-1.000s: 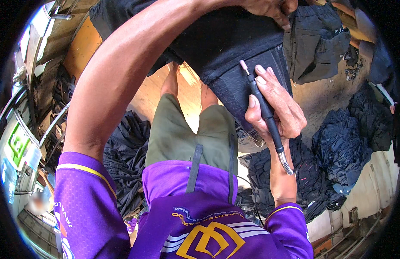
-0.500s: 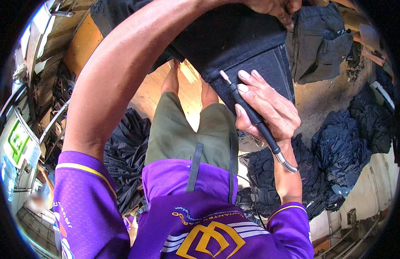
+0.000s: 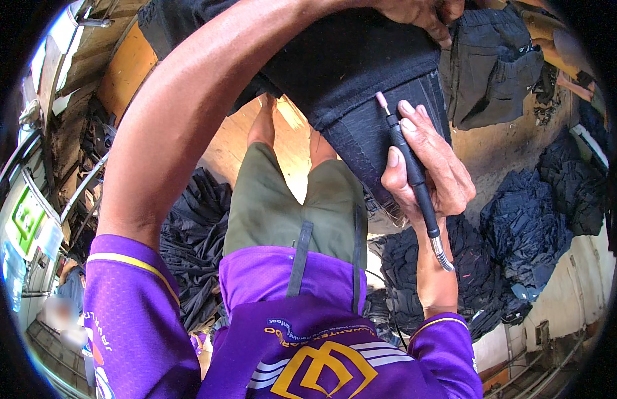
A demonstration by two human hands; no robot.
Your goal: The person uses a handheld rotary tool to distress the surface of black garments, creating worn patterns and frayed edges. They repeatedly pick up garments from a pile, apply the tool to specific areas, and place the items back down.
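My right hand (image 3: 438,159) is closed around the slim black handle of a rotary grinding tool (image 3: 408,156). Its small pinkish tip points up and away from me, over black cloth, and whether it touches cannot be told. A bent metal spring sleeve comes off the tool's lower end along my wrist. Stretched out flat beneath is a black garment (image 3: 361,60) with a stitched seam; the part below the seam looks streaked with pale scuffs. At the top, my left hand (image 3: 418,14) has its fingers bent at the garment's far edge, gripping it, partly cut off by the picture's rim.
Dark trousers (image 3: 491,73) with a gathered waistband lie at the far right. Heaps of dark clothes (image 3: 524,219) cover the floor on the right, with another dark heap (image 3: 195,226) on the left. A pale wooden surface (image 3: 218,153) shows beneath.
My right hand and the grinding tool have moved right and slightly away from me, the tool now more upright. Pale streaks show more on the cloth. My left hand stays about where it was.
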